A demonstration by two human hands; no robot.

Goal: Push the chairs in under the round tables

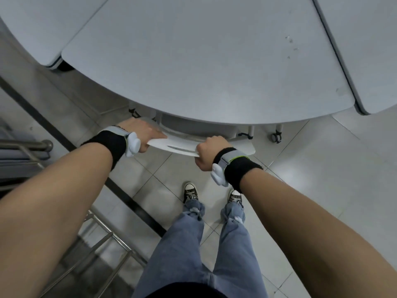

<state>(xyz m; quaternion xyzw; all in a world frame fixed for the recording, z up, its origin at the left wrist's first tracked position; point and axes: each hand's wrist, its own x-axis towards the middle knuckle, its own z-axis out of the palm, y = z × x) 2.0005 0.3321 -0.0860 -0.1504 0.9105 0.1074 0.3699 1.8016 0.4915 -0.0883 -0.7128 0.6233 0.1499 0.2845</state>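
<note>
A white chair stands under the curved edge of the grey round table. Only the top of its backrest and a strip of seat show; the rest is hidden beneath the tabletop. My left hand grips the left end of the backrest. My right hand is closed around the backrest to the right of its handle slot. Both wrists wear black bands with white devices.
Castor legs of the table stand on the tiled floor at the right. A metal rack and railing sit close on my left. My feet stand just behind the chair. Adjoining table segments lie at upper left and upper right.
</note>
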